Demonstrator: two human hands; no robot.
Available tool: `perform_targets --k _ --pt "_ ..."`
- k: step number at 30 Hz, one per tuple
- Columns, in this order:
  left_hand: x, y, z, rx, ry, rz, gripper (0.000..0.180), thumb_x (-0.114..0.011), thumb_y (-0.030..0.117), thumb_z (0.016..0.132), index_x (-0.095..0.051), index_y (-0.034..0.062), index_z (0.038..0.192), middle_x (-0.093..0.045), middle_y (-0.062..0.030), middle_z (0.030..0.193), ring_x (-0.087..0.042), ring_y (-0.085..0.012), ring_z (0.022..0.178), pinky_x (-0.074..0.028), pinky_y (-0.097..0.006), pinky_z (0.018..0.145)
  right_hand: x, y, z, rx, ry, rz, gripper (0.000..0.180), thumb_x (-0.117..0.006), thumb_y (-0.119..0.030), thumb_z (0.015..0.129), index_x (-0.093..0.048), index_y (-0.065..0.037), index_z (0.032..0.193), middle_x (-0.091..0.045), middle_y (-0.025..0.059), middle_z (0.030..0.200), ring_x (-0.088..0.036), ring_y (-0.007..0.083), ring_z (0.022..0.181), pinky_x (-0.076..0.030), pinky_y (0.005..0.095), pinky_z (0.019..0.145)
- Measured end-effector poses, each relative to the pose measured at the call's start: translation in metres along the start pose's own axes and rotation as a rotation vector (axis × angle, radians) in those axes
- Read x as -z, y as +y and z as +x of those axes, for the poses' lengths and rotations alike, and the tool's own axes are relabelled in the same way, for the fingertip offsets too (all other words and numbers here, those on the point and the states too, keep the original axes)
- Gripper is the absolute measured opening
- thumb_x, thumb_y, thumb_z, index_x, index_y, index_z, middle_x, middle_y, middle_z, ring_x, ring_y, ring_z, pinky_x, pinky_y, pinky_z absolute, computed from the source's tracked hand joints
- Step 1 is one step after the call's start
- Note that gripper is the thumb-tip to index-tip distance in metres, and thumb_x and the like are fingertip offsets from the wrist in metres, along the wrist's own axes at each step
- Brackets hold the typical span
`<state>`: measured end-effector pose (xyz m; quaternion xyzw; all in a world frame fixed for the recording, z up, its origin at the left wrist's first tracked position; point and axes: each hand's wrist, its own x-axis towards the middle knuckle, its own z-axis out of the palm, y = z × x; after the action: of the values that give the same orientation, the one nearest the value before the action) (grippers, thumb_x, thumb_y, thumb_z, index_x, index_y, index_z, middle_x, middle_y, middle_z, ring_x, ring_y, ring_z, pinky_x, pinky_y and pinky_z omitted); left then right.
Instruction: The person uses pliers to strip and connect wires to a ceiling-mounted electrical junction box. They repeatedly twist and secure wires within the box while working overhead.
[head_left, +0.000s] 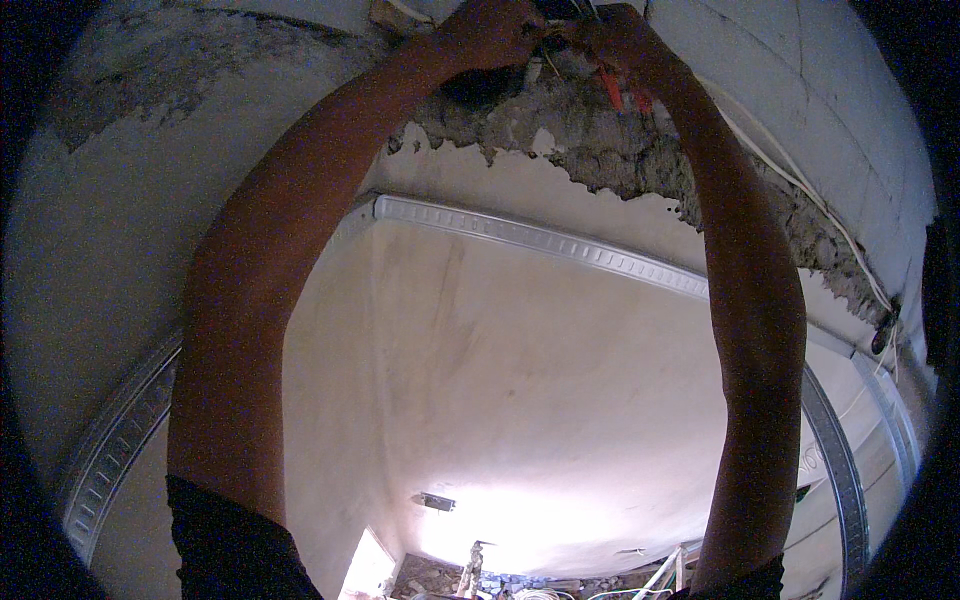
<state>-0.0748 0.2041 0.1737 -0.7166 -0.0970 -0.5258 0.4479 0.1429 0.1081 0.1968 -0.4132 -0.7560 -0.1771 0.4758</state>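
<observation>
Both my arms reach up to the top of the head view, where a ragged hole opens in the plaster. My right hand [625, 45] is closed around pliers with red handles [611, 88], whose handle ends stick out below the palm. A bit of grey metal shows above its fingers. Close beside it, my left hand [500, 35] is closed, its fingertips pinched near thin dark strands that look like wires [552, 42]. What exactly the left fingers grip is too dark and small to make out. A short pale stub [534, 70] hangs just under the hands.
A metal profile [540, 238] runs along the wall below the broken plaster edge [620, 170]. More profiles curve down at left [120, 450] and right [835, 480]. A white cable [800, 180] droops at right. A wall box [436, 501] and rubble [540, 582] lie far below.
</observation>
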Motion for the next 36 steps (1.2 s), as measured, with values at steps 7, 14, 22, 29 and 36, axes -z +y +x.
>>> perform_targets --k 7,14,22,29,36 --pt "0.024 0.032 0.023 0.426 -0.129 -0.196 0.026 -0.077 0.027 0.077 -0.071 0.0030 0.070 -0.070 -0.0204 0.077 -0.070 -0.0416 0.080 -0.056 -0.050 0.079 0.011 -0.007 0.001 -0.079 -0.124 0.000 0.039 -0.076 -0.034 0.083 -0.071 0.003 0.075 -0.065 0.0102 0.064 -0.060 0.0204 0.056 -0.048 0.0387 0.053" --pt "0.046 0.037 0.022 0.605 -0.226 -0.451 0.022 -0.081 0.023 0.073 -0.073 0.0029 0.073 -0.072 -0.0202 0.082 -0.071 -0.0398 0.082 -0.057 -0.048 0.076 0.006 -0.008 0.018 -0.130 -0.089 -0.241 0.041 -0.077 -0.037 0.083 -0.073 0.004 0.078 -0.070 0.0153 0.070 -0.065 0.0236 0.064 -0.052 0.0418 0.062" --pt "0.009 0.031 0.012 0.183 0.093 0.022 0.021 -0.077 0.022 0.073 -0.075 0.0015 0.076 -0.072 -0.0194 0.082 -0.071 -0.0380 0.085 -0.057 -0.048 0.075 -0.001 0.071 0.060 0.571 -0.055 -0.471 0.035 -0.068 -0.036 0.090 -0.071 -0.002 0.080 -0.065 0.0153 0.069 -0.060 0.0260 0.065 -0.049 0.0441 0.064" --pt "0.001 0.024 0.004 0.142 -0.006 0.056 0.020 -0.075 0.026 0.083 -0.076 0.0091 0.093 -0.072 -0.0165 0.089 -0.070 -0.0369 0.090 -0.055 -0.050 0.087 0.041 -0.015 -0.053 0.021 0.229 -0.037 0.050 -0.063 -0.049 0.095 -0.065 -0.002 0.078 -0.059 0.0081 0.061 -0.054 0.0197 0.053 -0.044 0.0384 0.053" --pt "0.008 0.021 0.009 0.018 -0.090 0.077 0.021 -0.078 0.028 0.082 -0.077 0.0089 0.090 -0.075 -0.0129 0.095 -0.072 -0.0344 0.087 -0.055 -0.046 0.085 0.045 -0.086 -0.335 -0.234 -0.177 0.266 0.030 -0.063 -0.036 0.099 -0.068 -0.006 0.098 -0.067 0.0085 0.080 -0.063 0.0193 0.072 -0.049 0.0360 0.069"
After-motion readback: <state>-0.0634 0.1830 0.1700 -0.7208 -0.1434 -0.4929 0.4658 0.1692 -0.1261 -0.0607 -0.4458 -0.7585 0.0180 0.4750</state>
